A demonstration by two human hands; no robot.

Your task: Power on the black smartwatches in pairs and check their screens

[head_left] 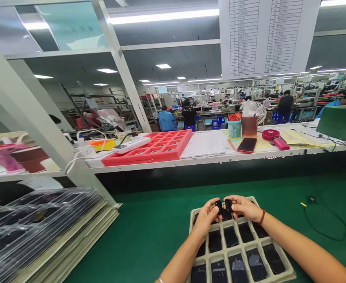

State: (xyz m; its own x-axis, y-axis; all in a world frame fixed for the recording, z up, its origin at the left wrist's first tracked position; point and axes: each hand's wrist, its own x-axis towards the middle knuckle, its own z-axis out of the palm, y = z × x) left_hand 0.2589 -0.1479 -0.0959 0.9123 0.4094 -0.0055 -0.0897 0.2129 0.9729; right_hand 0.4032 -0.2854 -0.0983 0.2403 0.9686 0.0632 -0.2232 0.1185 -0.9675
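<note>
My left hand point(208, 217) pinches a small black part point(219, 206) between thumb and fingers. Close beside it, my right hand point(243, 207) grips a similar small black part point(228, 205); the two parts are held slightly apart. What exactly they are is too small to tell. Both hands are over the far end of a pale moulded tray point(223, 257) with several compartments. Flat black rectangular pieces point(231, 236) lie in these compartments, some with shiny film on top. The far compartments are partly hidden by my hands.
Stacked clear plastic trays point(43, 220) stand at the left on the green mat point(137, 236). A thin black cable point(327, 236) lies to the right. The shelf ahead bears a red foam tray point(149, 147), papers point(206, 143), a phone point(247, 145) and a cup point(234, 127).
</note>
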